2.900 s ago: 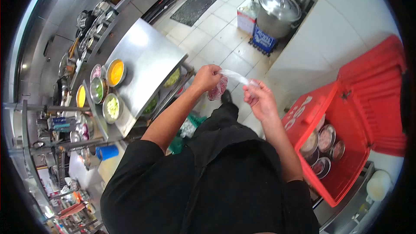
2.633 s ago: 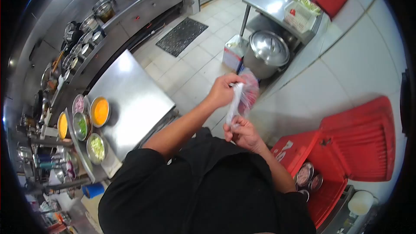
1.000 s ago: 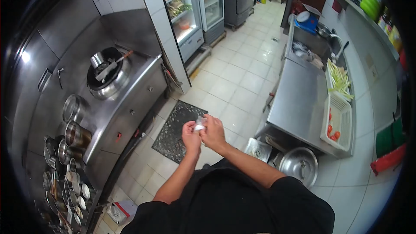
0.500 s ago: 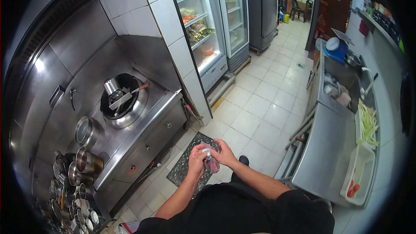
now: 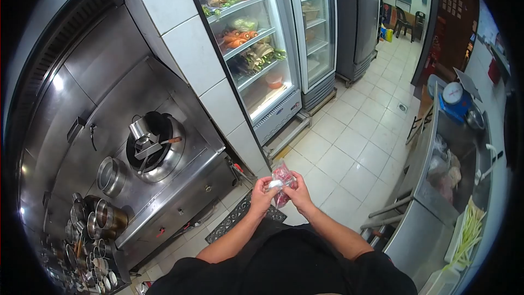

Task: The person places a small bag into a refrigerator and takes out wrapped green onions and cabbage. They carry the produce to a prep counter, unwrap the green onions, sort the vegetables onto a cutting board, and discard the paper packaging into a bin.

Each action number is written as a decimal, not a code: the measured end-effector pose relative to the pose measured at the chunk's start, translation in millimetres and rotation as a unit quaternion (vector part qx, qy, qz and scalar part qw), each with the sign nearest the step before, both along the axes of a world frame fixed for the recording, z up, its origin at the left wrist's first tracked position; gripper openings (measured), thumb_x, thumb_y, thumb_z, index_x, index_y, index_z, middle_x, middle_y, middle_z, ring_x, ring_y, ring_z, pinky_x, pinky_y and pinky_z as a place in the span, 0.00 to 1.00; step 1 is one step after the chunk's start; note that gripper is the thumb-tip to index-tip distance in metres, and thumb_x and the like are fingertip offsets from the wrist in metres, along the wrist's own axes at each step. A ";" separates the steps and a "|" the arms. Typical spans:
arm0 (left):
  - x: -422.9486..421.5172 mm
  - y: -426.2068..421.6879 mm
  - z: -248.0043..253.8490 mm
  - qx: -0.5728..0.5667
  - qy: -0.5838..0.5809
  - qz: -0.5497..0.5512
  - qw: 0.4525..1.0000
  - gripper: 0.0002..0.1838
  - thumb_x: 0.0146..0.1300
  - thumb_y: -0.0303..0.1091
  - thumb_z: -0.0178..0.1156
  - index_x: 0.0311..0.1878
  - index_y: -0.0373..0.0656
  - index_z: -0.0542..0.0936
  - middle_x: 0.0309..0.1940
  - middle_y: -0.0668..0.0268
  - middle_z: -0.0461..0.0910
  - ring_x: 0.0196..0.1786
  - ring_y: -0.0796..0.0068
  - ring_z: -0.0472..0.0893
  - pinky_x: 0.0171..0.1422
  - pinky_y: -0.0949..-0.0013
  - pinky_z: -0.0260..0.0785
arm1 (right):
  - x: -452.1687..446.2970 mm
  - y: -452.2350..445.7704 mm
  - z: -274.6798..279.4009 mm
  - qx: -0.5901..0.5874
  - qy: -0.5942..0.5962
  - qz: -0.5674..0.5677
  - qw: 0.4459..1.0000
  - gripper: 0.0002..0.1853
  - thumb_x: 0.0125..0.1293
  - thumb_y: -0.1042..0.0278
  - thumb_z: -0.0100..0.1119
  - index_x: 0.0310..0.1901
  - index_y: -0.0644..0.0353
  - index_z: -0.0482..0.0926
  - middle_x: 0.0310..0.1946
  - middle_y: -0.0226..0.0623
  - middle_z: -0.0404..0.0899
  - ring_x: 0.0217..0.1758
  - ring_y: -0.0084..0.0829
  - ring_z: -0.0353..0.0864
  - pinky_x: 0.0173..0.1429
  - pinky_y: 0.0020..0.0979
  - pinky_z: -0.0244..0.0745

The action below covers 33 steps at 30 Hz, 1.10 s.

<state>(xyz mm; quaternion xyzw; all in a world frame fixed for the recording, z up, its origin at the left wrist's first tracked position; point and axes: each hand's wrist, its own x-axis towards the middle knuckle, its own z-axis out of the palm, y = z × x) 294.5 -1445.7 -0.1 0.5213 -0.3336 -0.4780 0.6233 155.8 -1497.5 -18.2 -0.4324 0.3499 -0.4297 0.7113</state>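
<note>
Between my hands is a clear plastic bag (image 5: 281, 173) with something red inside, perhaps meat; I cannot make out exactly what. My left hand (image 5: 262, 192) grips its left side near a whitish, bunched patch. On the other side, my right hand (image 5: 298, 193) pinches the bag with thumb and fingers. Part of the bag shows above the hands and part hangs below them. Both hands are in front of my body, above the floor and a dark patterned mat (image 5: 234, 220).
At left, a steel wok station (image 5: 202, 161) holds a wok (image 5: 166, 147) and several pots (image 5: 112, 213). Ahead stands a glass-door fridge (image 5: 278, 104) with vegetables. To the right are a steel sink counter (image 5: 401, 235), a blue scale (image 5: 456, 101) and a basket of green stalks (image 5: 468, 232). White tiled floor (image 5: 349, 158) runs between.
My view has turned left toward the fridge. The bag has been raised and turned, so more of its red contents shows above my hands. Both hands still grip it.
</note>
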 end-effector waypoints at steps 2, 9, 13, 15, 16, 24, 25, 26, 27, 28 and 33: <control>-3.6 -33.4 -2.2 0.003 -0.009 -0.032 0.999 0.25 0.59 0.18 0.62 0.60 0.36 0.70 0.50 0.61 0.77 0.53 0.73 0.78 0.58 0.69 0.73 | -8.0 -21.6 -0.9 0.070 -0.048 -0.021 0.996 0.32 0.64 0.72 0.62 0.68 0.58 0.61 0.48 0.35 0.78 0.44 0.25 0.81 0.42 0.30 0.81; -16.8 -172.8 -35.8 -0.033 -0.114 -0.200 0.973 0.25 0.58 0.23 0.63 0.60 0.38 0.72 0.51 0.65 0.76 0.55 0.74 0.76 0.63 0.68 0.69 | -51.1 -125.9 -41.1 0.106 -0.091 -0.093 0.986 0.24 0.66 0.65 0.59 0.62 0.62 0.68 0.50 0.37 0.77 0.48 0.27 0.80 0.50 0.30 0.79; 35.0 -296.2 -17.5 -0.133 -0.199 -0.113 0.964 0.25 0.58 0.28 0.67 0.60 0.40 0.74 0.52 0.66 0.76 0.55 0.73 0.73 0.64 0.67 0.67 | -77.8 -201.6 -31.3 0.079 -0.151 -0.117 0.978 0.20 0.67 0.62 0.56 0.59 0.60 0.73 0.49 0.34 0.78 0.49 0.27 0.80 0.54 0.32 0.76; 83.3 -366.2 14.7 -0.155 -0.267 0.038 0.951 0.24 0.58 0.28 0.67 0.59 0.40 0.74 0.51 0.66 0.75 0.56 0.73 0.73 0.64 0.67 0.66 | -89.0 -238.9 -23.4 0.071 -0.151 -0.149 0.975 0.22 0.68 0.61 0.54 0.61 0.60 0.72 0.51 0.33 0.78 0.50 0.28 0.79 0.54 0.33 0.76; 109.9 -399.8 28.7 -0.159 -0.283 0.125 0.938 0.23 0.59 0.27 0.66 0.59 0.39 0.74 0.50 0.66 0.75 0.57 0.73 0.73 0.65 0.68 0.65 | -96.5 -253.5 -22.5 0.066 -0.154 -0.157 0.973 0.24 0.69 0.60 0.53 0.64 0.60 0.70 0.51 0.33 0.78 0.50 0.28 0.79 0.52 0.33 0.77; 257.0 -536.3 195.4 -0.261 -0.286 0.535 0.751 0.26 0.58 0.33 0.67 0.59 0.36 0.73 0.52 0.56 0.69 0.55 0.63 0.71 0.61 0.62 0.67 | -147.1 -332.0 -72.1 0.145 -0.176 -0.224 0.948 0.18 0.69 0.56 0.50 0.55 0.55 0.74 0.41 0.31 0.80 0.41 0.31 0.80 0.43 0.34 0.76; 276.5 -544.0 201.9 -0.225 -0.362 0.575 0.699 0.27 0.57 0.32 0.66 0.59 0.33 0.71 0.57 0.51 0.68 0.60 0.55 0.70 0.64 0.59 0.65 | -146.9 -333.8 -60.1 0.157 -0.176 -0.226 0.945 0.17 0.69 0.55 0.50 0.52 0.54 0.75 0.39 0.30 0.80 0.39 0.31 0.80 0.41 0.35 0.76; 296.3 -555.6 208.7 -0.222 -0.352 0.597 0.685 0.28 0.57 0.32 0.65 0.60 0.33 0.70 0.58 0.48 0.68 0.62 0.49 0.69 0.69 0.54 0.61 | -148.2 -337.9 -55.9 0.169 -0.176 -0.228 0.942 0.16 0.68 0.54 0.50 0.50 0.53 0.75 0.37 0.30 0.81 0.37 0.31 0.80 0.39 0.35 0.75; 302.3 -560.2 221.4 -0.210 -0.357 0.623 0.663 0.29 0.56 0.32 0.65 0.61 0.33 0.69 0.60 0.48 0.68 0.64 0.48 0.68 0.70 0.52 0.60 | -153.5 -346.7 -73.7 0.175 -0.178 -0.232 0.940 0.16 0.68 0.52 0.49 0.46 0.53 0.76 0.35 0.30 0.80 0.34 0.31 0.79 0.35 0.35 0.74; 304.8 -562.8 234.5 -0.196 -0.361 0.649 0.641 0.30 0.56 0.33 0.65 0.61 0.33 0.69 0.61 0.47 0.67 0.65 0.46 0.67 0.70 0.51 0.60 | -158.0 -355.3 -80.3 0.182 -0.181 -0.225 0.940 0.15 0.68 0.52 0.49 0.46 0.53 0.76 0.35 0.30 0.80 0.34 0.31 0.79 0.35 0.35 0.73; 328.4 -585.3 260.5 -0.169 -0.366 0.655 0.639 0.33 0.54 0.35 0.66 0.63 0.34 0.68 0.60 0.46 0.70 0.64 0.47 0.70 0.69 0.52 0.61 | -191.5 -405.4 -97.5 0.236 -0.177 -0.221 0.930 0.15 0.67 0.53 0.50 0.45 0.54 0.77 0.35 0.30 0.81 0.35 0.31 0.80 0.36 0.35 0.74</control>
